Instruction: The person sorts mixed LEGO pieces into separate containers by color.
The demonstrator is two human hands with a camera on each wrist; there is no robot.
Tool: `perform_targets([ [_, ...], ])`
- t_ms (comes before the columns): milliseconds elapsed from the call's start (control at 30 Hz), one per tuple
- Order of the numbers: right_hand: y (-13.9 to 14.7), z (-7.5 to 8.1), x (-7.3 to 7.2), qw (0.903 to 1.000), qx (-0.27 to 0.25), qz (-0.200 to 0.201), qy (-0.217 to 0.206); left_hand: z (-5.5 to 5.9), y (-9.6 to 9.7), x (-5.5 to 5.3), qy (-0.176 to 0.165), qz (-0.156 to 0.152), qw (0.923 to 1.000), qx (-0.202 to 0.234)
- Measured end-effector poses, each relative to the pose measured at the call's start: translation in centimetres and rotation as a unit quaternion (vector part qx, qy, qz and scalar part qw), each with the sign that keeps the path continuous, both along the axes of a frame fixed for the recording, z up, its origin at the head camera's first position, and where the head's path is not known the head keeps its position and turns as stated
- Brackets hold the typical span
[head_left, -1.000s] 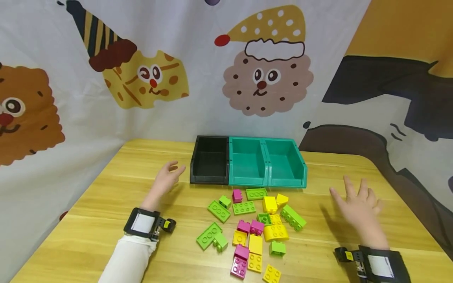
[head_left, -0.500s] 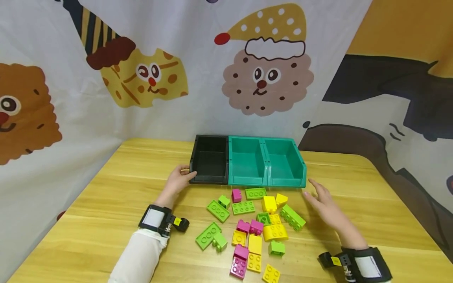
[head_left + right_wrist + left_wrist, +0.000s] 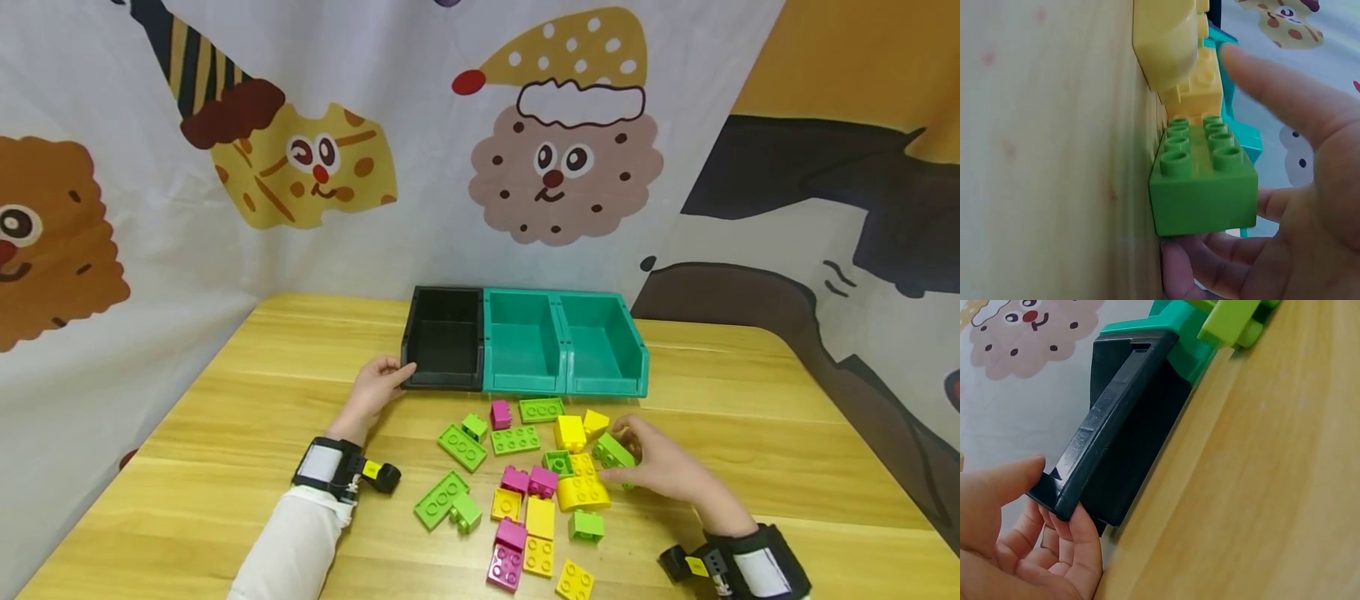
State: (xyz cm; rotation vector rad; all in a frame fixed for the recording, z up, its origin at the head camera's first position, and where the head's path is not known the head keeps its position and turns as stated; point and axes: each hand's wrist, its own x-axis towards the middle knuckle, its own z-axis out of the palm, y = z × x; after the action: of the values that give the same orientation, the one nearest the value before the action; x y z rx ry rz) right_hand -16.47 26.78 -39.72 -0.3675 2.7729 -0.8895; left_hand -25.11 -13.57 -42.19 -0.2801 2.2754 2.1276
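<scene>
My left hand (image 3: 372, 389) pinches the front left corner of the black storage bin (image 3: 444, 382), thumb over the rim and fingers curled beneath it, as the left wrist view shows. In the head view my right hand (image 3: 660, 462) arches around a long green toy brick (image 3: 613, 451) at the right of the pile. The right wrist view has that green brick (image 3: 1204, 200) studs toward the camera, fingers bent along its far side and the thumb (image 3: 1272, 87) held apart from it. A yellow curved brick (image 3: 583, 494) lies near the thumb tip.
Two joined teal bins (image 3: 567, 387) stand right of the black bin, by the patterned cloth (image 3: 435, 208). Several green, pink and yellow bricks, among them a pink brick (image 3: 505, 568) and a green plate brick (image 3: 441, 498), lie loose on the wooden table (image 3: 225, 433).
My left hand has reached right and taken hold of the black bin's corner. My right hand has swung left, then down toward me, and now surrounds the long green brick.
</scene>
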Motion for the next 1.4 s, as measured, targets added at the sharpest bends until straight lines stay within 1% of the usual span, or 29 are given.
perform_targets([
  [100,-0.2,-0.2,0.0,1.0000,0.001,0.007,0.005,-0.1,-0.2,-0.1,-0.005,-0.003,1.0000,0.004],
  [267,-0.2,-0.4,0.0,0.9998,0.015,0.004,0.011,-0.1,-0.3,0.1,-0.010,-0.006,0.9999,-0.004],
  [533,-0.5,-0.6,0.1,0.9992,0.035,-0.001,0.019,-0.3,-0.3,0.1,-0.010,0.006,0.9999,-0.002],
  [700,-0.5,-0.7,0.1,0.9997,0.020,-0.009,0.006,-0.5,-0.4,0.1,-0.009,0.010,0.9999,0.005],
  [800,-0.3,-0.6,0.1,0.9998,0.012,-0.014,-0.002,-0.5,-0.3,0.1,-0.003,0.006,0.9999,0.010],
  [967,0.3,0.1,0.1,0.9996,0.022,-0.017,0.008,-0.6,-0.1,0.1,0.001,0.002,0.9999,0.013],
  [1133,0.9,1.1,-0.2,0.9987,0.025,-0.016,0.040,-0.6,0.1,0.0,0.000,0.003,0.9999,0.014],
  [1267,1.1,2.1,-1.0,0.9977,0.017,-0.020,0.062,-0.6,0.0,0.0,-0.001,0.006,0.9999,0.015],
  [1400,0.9,3.5,-2.4,0.9956,0.000,-0.029,0.089,-0.6,-0.2,0.1,-0.003,0.009,0.9998,0.015],
])
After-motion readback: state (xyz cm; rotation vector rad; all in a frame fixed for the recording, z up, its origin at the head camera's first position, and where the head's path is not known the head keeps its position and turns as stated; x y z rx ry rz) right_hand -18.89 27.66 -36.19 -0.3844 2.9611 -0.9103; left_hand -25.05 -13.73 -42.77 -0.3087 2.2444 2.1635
